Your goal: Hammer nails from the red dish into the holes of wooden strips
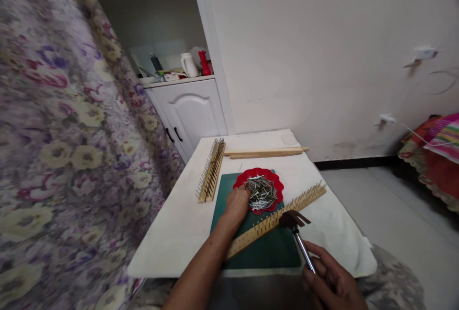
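My right hand (pixel 332 276) grips the metal handle of a claw hammer (pixel 301 240). The hammer's dark head is up, close to the near side of a wooden strip (pixel 265 225). That strip lies slantwise with rows of nails standing in its right part and bare holes in its left part. Against the left rim of a red scalloped dish (pixel 280 187) is my left hand (pixel 237 203), its fingers curled in at the heap of loose nails (pixel 261 192). What those fingertips hold is hidden. A green mat (pixel 265 255) lies beneath the dish and strip.
Nail-studded wooden strips (pixel 211 171) lie at the table's left side. Plain wooden strips (pixel 265 153) lie along the back, near a single loose nail (pixel 241 165). A floral curtain (pixel 64 147) hangs left of the white table (pixel 172 248), and a wall (pixel 287 61) rises behind.
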`<state>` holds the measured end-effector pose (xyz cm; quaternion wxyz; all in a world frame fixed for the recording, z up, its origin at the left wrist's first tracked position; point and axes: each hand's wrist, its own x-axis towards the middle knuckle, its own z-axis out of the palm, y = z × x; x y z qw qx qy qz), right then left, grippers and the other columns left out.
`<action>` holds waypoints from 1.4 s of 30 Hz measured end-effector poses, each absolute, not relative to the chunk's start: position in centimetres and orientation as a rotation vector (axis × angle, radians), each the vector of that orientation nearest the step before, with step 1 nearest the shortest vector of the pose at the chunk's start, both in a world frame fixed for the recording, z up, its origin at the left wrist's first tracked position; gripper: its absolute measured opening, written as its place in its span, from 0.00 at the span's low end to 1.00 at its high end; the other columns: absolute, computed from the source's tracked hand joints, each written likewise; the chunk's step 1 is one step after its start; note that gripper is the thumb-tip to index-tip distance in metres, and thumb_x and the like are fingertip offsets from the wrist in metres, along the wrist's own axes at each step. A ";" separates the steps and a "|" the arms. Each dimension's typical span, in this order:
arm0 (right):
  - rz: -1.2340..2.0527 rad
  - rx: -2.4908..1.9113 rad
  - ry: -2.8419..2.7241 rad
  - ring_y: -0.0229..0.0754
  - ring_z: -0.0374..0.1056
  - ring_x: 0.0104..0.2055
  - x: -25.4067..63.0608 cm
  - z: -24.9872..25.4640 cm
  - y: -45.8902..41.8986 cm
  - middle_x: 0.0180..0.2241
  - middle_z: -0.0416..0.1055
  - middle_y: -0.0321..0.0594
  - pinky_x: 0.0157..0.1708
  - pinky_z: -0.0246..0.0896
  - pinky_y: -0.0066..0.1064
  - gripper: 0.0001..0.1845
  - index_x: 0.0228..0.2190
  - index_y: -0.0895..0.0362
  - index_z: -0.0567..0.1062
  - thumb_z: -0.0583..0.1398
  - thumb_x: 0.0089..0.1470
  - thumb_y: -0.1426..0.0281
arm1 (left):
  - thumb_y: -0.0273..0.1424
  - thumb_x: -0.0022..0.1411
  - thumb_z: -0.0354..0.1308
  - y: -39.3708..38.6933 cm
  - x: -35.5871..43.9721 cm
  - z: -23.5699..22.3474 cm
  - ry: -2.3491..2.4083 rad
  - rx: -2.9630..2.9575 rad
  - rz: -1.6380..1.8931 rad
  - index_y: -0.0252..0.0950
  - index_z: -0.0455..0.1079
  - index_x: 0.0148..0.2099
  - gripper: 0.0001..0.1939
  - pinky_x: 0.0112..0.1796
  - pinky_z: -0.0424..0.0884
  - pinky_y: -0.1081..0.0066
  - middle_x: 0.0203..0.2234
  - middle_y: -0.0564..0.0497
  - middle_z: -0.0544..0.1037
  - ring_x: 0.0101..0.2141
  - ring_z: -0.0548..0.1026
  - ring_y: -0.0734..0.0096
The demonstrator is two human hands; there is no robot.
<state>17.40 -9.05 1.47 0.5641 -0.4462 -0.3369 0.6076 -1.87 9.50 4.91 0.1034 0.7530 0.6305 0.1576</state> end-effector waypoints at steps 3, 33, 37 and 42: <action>1.429 -1.046 -0.775 0.31 0.55 0.13 17.4 1.3 -9.0 0.20 0.69 0.30 0.13 0.39 0.21 0.27 0.46 0.50 0.68 0.66 0.45 0.56 | 0.23 0.57 0.49 9.9 -1.9 4.8 1.898 2.268 0.356 0.32 0.73 0.34 0.11 0.33 0.63 0.71 0.30 0.42 0.77 0.31 0.74 0.63; 1.348 -1.083 -0.809 0.31 0.54 0.13 18.1 0.8 -8.9 0.18 0.69 0.30 0.12 0.42 0.20 0.28 0.47 0.52 0.69 0.65 0.46 0.54 | 0.30 0.62 0.52 10.4 0.6 4.8 1.783 2.292 0.493 0.37 0.73 0.37 0.08 0.35 0.61 0.73 0.33 0.49 0.79 0.36 0.74 0.68; 1.342 -1.089 -0.818 0.28 0.52 0.11 18.2 0.8 -8.9 0.17 0.69 0.29 0.12 0.41 0.19 0.29 0.47 0.53 0.68 0.64 0.47 0.53 | 0.29 0.62 0.51 10.7 -0.9 5.0 1.795 2.298 0.447 0.38 0.73 0.38 0.10 0.37 0.62 0.74 0.37 0.49 0.79 0.39 0.74 0.68; 1.375 -1.054 -0.761 0.34 0.62 0.17 17.8 1.1 -8.9 0.21 0.72 0.32 0.12 0.45 0.20 0.27 0.46 0.52 0.69 0.66 0.45 0.56 | 0.25 0.57 0.53 10.5 -2.5 5.0 1.845 2.322 0.301 0.37 0.73 0.34 0.07 0.35 0.63 0.73 0.34 0.49 0.79 0.37 0.74 0.65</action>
